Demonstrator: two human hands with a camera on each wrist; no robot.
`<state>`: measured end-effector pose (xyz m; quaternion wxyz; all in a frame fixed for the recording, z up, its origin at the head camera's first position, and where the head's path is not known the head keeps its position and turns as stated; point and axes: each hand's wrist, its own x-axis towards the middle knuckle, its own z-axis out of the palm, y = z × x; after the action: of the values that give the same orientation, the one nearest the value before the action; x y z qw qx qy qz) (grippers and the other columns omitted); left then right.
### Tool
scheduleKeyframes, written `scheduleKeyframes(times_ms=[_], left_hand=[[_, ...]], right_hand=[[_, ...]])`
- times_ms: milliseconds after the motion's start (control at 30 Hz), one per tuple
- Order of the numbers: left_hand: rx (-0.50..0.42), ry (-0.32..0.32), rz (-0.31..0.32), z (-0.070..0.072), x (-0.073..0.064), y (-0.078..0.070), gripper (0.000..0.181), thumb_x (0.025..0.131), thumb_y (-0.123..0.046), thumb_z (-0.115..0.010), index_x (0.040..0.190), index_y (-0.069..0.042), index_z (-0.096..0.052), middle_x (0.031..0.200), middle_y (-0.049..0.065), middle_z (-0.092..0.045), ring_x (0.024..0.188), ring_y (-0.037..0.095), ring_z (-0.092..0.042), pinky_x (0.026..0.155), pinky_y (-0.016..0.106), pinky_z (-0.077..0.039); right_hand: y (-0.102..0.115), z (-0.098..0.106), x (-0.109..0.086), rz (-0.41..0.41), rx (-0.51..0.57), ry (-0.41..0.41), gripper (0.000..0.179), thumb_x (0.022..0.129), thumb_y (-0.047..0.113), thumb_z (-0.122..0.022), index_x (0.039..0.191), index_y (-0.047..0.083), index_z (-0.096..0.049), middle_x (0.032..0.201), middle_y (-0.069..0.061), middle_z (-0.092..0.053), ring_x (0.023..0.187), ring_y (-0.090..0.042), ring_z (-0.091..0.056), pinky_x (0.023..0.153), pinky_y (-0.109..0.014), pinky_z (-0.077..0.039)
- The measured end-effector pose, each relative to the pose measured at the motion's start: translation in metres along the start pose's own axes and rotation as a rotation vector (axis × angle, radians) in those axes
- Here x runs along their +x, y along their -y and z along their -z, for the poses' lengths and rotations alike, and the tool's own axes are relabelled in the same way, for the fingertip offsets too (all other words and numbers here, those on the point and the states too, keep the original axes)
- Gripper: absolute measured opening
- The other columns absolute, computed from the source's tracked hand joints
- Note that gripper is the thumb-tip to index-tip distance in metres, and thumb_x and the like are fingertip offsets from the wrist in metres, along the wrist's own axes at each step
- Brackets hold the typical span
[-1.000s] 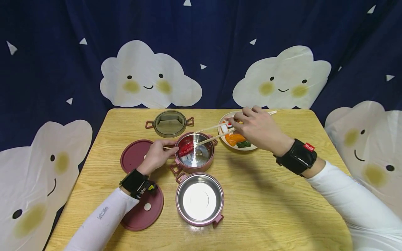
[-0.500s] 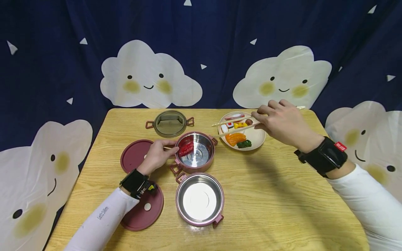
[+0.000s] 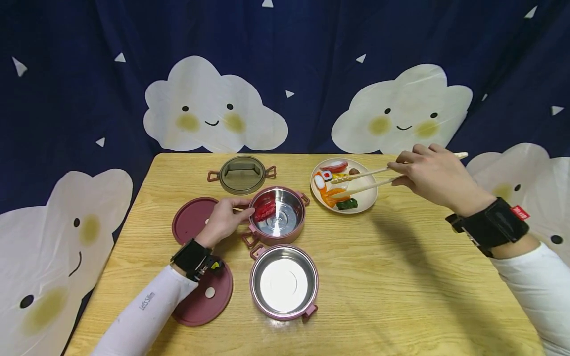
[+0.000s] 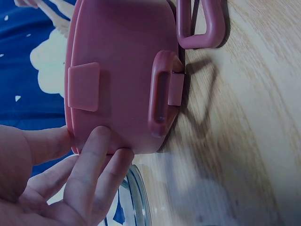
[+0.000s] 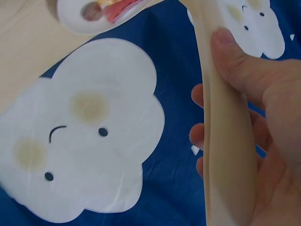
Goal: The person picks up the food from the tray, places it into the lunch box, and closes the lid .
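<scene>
Wooden tongs (image 3: 372, 186), right hand (image 3: 432, 174) gripping
Round cream plate (image 3: 367, 199) beneath; left hand (image 3: 224, 220) touches round pink pot (image 3: 287, 239) (slim gap between).

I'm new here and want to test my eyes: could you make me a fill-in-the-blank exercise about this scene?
1. The left hand holds a pink pot, and the piece inside it is coloured ____.
2. The wooden tongs are in the person's ____.
3. The see-through lid lies to the ____ of the plate.
4. The plain maroon lids number ____.

Missing words: red; right hand; left; two.
</scene>
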<state>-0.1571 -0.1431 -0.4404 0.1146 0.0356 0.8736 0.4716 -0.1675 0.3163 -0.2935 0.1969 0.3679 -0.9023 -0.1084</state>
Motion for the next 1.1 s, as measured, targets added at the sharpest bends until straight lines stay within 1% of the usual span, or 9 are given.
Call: scheduleKeyframes(times_ms=[300,500,633,833,1000,1100], left_hand=[[0.004,-0.002,0.003,0.001,0.0,0.0,0.035,0.104,-0.023,-0.069,0.134,-0.004,-0.072,0.126,0.018,-0.076,0.103,0.03,-0.078,0.07,0.024,-0.049],[0.009,-0.001,-0.004,0.001,0.001,0.001,0.036,0.104,-0.024,-0.069,0.134,-0.005,-0.072,0.125,0.018,-0.077,0.103,0.029,-0.078,0.071,0.023,-0.05],[0.018,-0.004,-0.012,0.001,0.001,0.001,0.035,0.104,-0.024,-0.069,0.133,-0.004,-0.072,0.126,0.018,-0.077,0.104,0.029,-0.077,0.073,0.023,-0.05],[0.024,-0.011,-0.026,0.0,0.001,0.001,0.035,0.103,-0.022,-0.069,0.132,-0.002,-0.072,0.125,0.02,-0.077,0.103,0.03,-0.078,0.072,0.022,-0.051],[0.019,-0.008,-0.013,0.0,0.001,0.0,0.036,0.104,-0.023,-0.069,0.133,-0.003,-0.072,0.124,0.02,-0.077,0.101,0.029,-0.078,0.07,0.021,-0.051],[-0.016,0.005,0.004,0.0,0.001,0.0,0.036,0.104,-0.022,-0.069,0.134,-0.002,-0.071,0.122,0.021,-0.077,0.098,0.028,-0.079,0.071,0.022,-0.054]], right_hand=[[-0.013,-0.005,-0.016,-0.024,0.027,0.017,0.032,0.075,0.022,-0.092,0.104,0.01,-0.084,0.095,-0.008,-0.079,0.087,-0.032,-0.07,0.069,-0.046,-0.053],[-0.014,-0.014,-0.021,-0.028,0.037,0.061,0.031,0.075,0.022,-0.092,0.103,0.012,-0.084,0.097,-0.006,-0.078,0.09,-0.031,-0.07,0.071,-0.046,-0.053],[-0.014,-0.021,-0.023,-0.018,0.043,0.078,0.03,0.076,0.023,-0.092,0.103,0.013,-0.084,0.096,-0.005,-0.078,0.089,-0.03,-0.07,0.071,-0.046,-0.054],[-0.015,-0.028,-0.024,-0.007,0.043,0.074,0.031,0.074,0.023,-0.093,0.102,0.015,-0.084,0.095,-0.003,-0.078,0.089,-0.029,-0.069,0.072,-0.046,-0.054],[-0.015,-0.03,-0.024,-0.013,0.043,0.089,0.03,0.074,0.024,-0.092,0.102,0.016,-0.084,0.096,-0.002,-0.078,0.089,-0.028,-0.068,0.072,-0.046,-0.053],[-0.014,-0.031,-0.022,-0.01,0.037,0.092,0.03,0.074,0.024,-0.092,0.102,0.015,-0.084,0.096,-0.002,-0.078,0.089,-0.028,-0.067,0.072,-0.045,-0.052]])
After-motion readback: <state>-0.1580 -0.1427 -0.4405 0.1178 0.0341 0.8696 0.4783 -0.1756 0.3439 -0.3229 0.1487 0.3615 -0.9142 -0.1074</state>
